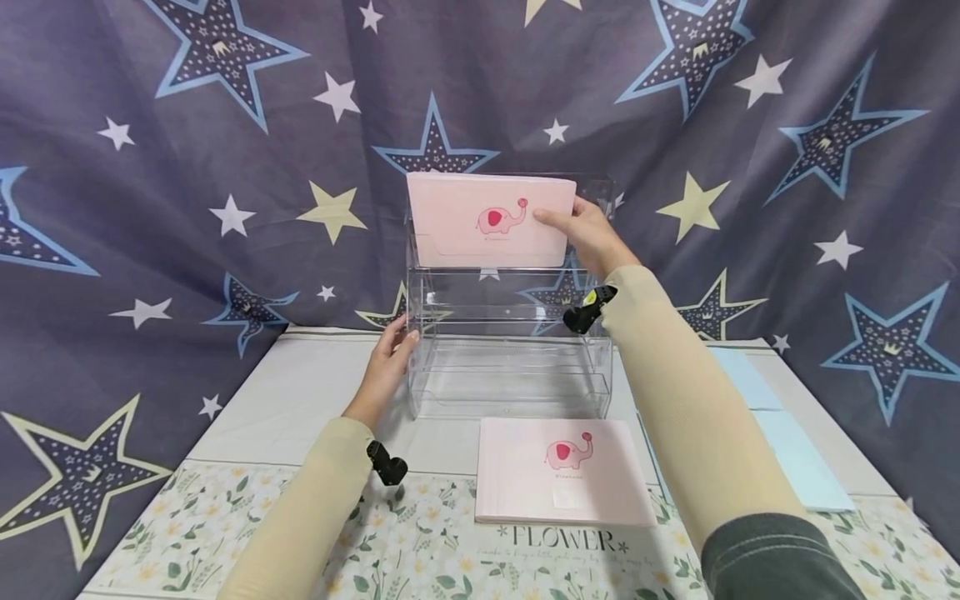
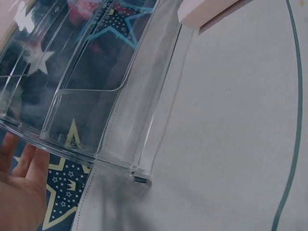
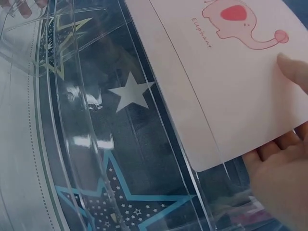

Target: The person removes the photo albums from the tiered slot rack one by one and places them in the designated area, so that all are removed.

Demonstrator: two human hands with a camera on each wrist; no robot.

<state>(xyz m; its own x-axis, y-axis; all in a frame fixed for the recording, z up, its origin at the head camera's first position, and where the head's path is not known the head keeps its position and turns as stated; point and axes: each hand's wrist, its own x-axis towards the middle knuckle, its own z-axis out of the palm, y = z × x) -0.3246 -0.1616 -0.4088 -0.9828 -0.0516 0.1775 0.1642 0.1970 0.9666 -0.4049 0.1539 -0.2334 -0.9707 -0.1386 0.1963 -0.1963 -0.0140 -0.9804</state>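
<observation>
A clear acrylic tiered rack [image 1: 517, 367] stands upright on the table. In its top tier is a pink elephant notebook [image 1: 457, 212], its lower part behind the clear front lip. My right hand [image 1: 592, 233] grips that notebook at its right edge, thumb on the front cover and fingers behind. The right wrist view shows this right hand [image 3: 281, 168] at the edge of the pink cover. Against the rack's left side rests my left hand [image 1: 386, 362]; in the left wrist view the left hand's fingers [image 2: 36, 168] touch the clear side panel.
In front of the rack lies a stack of pink elephant notebooks [image 1: 517, 475]. Light blue notebooks [image 1: 802, 458] lie at the right, partly behind my right arm. A floral mat [image 1: 420, 533] covers the table's front. Behind hangs a dark star-patterned curtain [image 1: 480, 75].
</observation>
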